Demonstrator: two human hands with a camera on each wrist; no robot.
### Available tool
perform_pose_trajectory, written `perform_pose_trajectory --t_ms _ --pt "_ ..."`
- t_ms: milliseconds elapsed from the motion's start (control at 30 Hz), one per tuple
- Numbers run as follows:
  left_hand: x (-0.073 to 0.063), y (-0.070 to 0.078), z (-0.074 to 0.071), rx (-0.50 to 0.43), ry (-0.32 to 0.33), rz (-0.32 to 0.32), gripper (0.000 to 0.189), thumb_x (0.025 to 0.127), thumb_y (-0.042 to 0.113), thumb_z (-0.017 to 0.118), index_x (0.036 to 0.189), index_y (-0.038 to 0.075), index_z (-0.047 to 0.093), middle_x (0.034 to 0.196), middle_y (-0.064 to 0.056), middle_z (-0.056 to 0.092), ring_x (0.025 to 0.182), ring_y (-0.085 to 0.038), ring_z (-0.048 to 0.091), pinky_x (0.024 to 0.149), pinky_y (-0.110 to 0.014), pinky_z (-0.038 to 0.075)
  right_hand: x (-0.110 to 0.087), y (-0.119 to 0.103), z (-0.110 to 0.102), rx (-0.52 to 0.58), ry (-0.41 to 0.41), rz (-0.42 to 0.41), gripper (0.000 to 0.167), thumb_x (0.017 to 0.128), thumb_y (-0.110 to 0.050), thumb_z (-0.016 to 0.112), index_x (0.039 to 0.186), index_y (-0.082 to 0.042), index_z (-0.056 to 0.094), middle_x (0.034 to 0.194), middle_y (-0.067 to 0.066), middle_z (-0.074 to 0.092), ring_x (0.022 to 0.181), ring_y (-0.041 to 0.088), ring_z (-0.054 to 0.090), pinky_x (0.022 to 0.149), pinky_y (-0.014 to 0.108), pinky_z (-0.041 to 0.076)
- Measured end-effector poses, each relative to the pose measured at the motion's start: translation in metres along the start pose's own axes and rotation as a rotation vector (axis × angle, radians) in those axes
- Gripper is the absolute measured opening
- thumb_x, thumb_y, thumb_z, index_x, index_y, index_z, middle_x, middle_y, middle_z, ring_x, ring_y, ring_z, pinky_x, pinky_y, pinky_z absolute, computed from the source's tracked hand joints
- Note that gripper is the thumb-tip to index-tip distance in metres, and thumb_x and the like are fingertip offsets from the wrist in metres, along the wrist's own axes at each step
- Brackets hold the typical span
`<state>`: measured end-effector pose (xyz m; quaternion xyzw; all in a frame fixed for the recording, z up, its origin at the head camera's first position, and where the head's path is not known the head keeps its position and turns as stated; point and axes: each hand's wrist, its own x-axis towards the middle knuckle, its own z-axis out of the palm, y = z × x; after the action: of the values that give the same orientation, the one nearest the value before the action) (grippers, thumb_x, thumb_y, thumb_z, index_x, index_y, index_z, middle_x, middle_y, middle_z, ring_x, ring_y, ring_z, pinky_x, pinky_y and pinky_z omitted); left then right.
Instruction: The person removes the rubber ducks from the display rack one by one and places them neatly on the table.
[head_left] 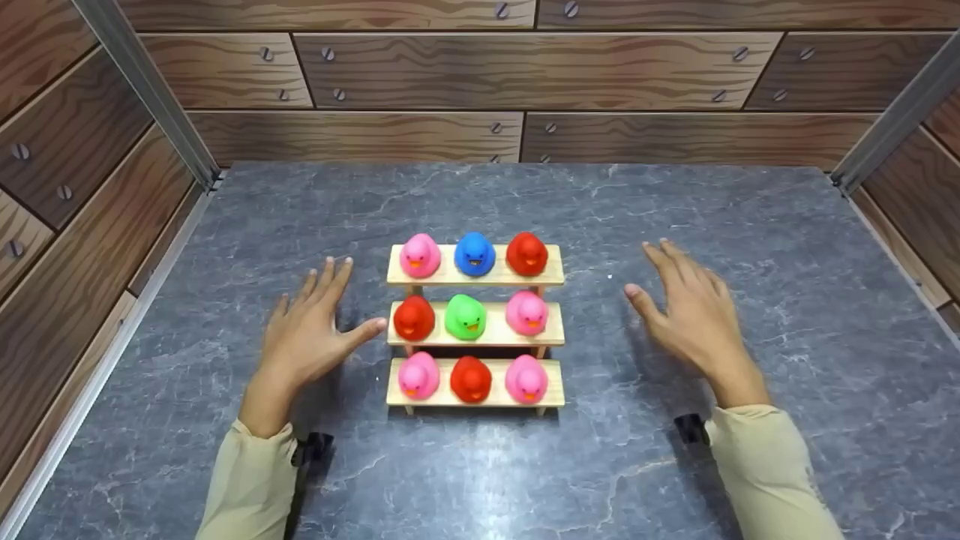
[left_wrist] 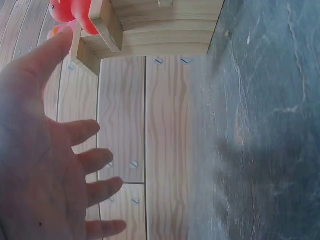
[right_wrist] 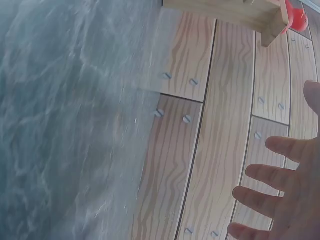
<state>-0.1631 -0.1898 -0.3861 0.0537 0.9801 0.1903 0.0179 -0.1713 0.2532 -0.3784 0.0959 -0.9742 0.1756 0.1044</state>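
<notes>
A three-tier wooden stand (head_left: 442,400) carries several rubber ducks in rows of three. Its top tier has a pink duck (head_left: 420,256), a blue duck (head_left: 475,254) and a red duck (head_left: 526,254). On the middle tier sit a red duck (head_left: 414,319), a green duck (head_left: 466,317) and a pink duck (head_left: 526,313). The bottom tier bears pink, red (head_left: 471,379) and pink. My left hand (head_left: 311,330) is spread beside the stand, its thumb tip close to the middle tier's left end. Farther off on the right, my right hand (head_left: 694,315) hovers with fingers extended, holding nothing.
The grey marbled tabletop (head_left: 480,199) surrounds the stand on all sides. Wood-plank patterned walls (head_left: 540,71) rise at the back, left and right, with metal posts (head_left: 150,82) at the corners. A dark wrist device (head_left: 315,448) sits at each sleeve.
</notes>
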Motion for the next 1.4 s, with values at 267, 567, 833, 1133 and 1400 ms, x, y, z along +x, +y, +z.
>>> perform_pose_trajectory --t_ms 267,567,833,1133,1400 --pt "0.000 0.002 0.000 -0.076 0.001 0.066 0.094 0.082 0.072 0.054 0.155 0.028 0.014 0.161 -0.007 0.014 0.146 -0.038 0.022 0.111 -0.067 0.017 0.006 -0.014 0.000 0.034 0.024 -0.038 0.065 0.099 -0.052 0.043 0.149 -0.011 0.035 0.153 0.017 0.035 0.139 0.040 0.033 0.109 0.063 0.021" --pt "-0.001 0.004 0.001 -0.287 -0.023 0.069 0.090 0.081 0.062 0.065 0.153 0.030 0.023 0.156 -0.013 0.032 0.139 -0.040 0.037 0.108 -0.063 0.031 0.013 -0.032 -0.001 0.086 0.058 -0.062 0.060 0.098 -0.048 0.047 0.147 -0.016 0.038 0.150 0.014 0.041 0.136 0.038 0.038 0.104 0.061 0.027" --pt "0.003 0.002 0.011 -0.573 -0.071 0.142 0.077 0.084 0.037 0.073 0.149 0.018 0.037 0.142 -0.019 0.050 0.124 -0.038 0.052 0.100 -0.056 0.043 0.020 -0.054 -0.001 0.234 0.057 -0.092 0.058 0.096 -0.039 0.055 0.147 -0.016 0.038 0.146 0.013 0.045 0.132 0.034 0.042 0.103 0.056 0.029" --pt "0.006 0.001 0.015 -0.686 -0.091 0.118 0.064 0.084 0.025 0.073 0.140 0.011 0.047 0.122 -0.019 0.060 0.093 -0.023 0.057 0.074 -0.029 0.048 0.029 -0.080 0.003 0.480 0.047 -0.106 0.062 0.091 -0.029 0.065 0.144 -0.008 0.041 0.134 0.014 0.052 0.117 0.031 0.049 0.098 0.051 0.036" --pt "0.005 0.003 0.017 -0.699 -0.093 0.121 0.057 0.083 0.021 0.074 0.133 0.005 0.052 0.111 -0.018 0.062 0.083 -0.018 0.053 0.071 -0.026 0.045 0.034 -0.092 0.007 0.591 0.007 -0.077 0.062 0.087 -0.024 0.071 0.140 -0.006 0.045 0.127 0.017 0.052 0.110 0.031 0.048 0.093 0.042 0.037"
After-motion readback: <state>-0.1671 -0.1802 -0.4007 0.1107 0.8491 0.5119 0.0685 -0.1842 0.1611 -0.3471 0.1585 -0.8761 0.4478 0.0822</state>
